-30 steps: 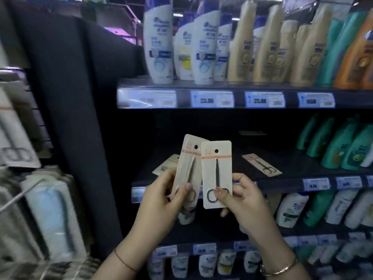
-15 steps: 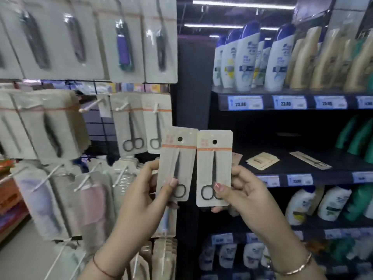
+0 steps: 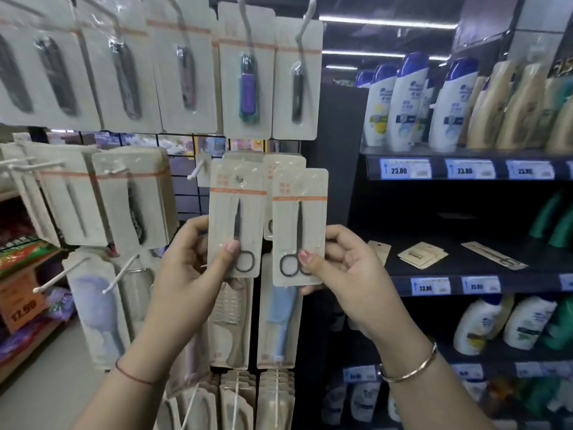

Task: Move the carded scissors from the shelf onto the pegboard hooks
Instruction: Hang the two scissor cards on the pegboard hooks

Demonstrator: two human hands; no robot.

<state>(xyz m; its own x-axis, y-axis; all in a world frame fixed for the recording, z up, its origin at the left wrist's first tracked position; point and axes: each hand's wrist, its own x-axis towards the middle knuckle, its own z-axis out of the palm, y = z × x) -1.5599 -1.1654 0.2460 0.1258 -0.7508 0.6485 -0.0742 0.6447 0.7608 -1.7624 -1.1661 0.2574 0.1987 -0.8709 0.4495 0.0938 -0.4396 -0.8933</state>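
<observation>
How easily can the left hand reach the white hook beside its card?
Likely yes, easily: the left hand holds its scissors card just right of the white hook, nothing between them.

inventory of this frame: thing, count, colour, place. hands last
left beige card of black scissors: 1, orange stripe, held up before the pegboard
right beige card of black scissors: 1, orange stripe, beside the first
loose beige cards: at least 3, flat on the dark middle shelf
carded nail clippers: about six, dark and purple tools, top pegboard row
white pegboard hooks: several, one just left of the held cards
white-and-blue shampoo bottles: at least four, top shelf
tan bottles: several, top shelf, far right
blue price tags: rows along the shelf edges
left hand: pinches the left card low down; red cord at wrist
right hand: pinches the right card low down; gold bangle at wrist
</observation>
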